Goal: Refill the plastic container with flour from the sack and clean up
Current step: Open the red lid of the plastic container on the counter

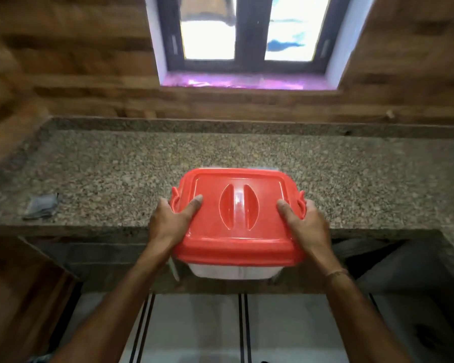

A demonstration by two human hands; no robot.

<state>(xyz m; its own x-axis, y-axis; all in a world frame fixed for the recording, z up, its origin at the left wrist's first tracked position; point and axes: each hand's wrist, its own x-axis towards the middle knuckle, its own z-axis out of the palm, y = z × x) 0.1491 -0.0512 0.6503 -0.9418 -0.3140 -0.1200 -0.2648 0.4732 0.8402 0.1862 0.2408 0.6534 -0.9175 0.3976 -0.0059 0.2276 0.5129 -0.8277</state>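
Note:
A clear plastic container [236, 272] with a red lid [236, 226] is held in the air over the front edge of the granite counter [220, 155]. The lid is on, with a moulded handle in its middle and a red clip at each side. My left hand [172, 221] grips the container's left side, thumb resting on the lid. On the opposite side my right hand [306, 226] holds it the same way. What is inside the container is hidden by the lid. No flour sack is in view.
A small grey cloth [41, 205] lies on the counter at the left, near the front edge. A window [247, 40] sits in the wood-patterned wall behind the counter. Below the counter is an open space and a tiled floor [194, 328].

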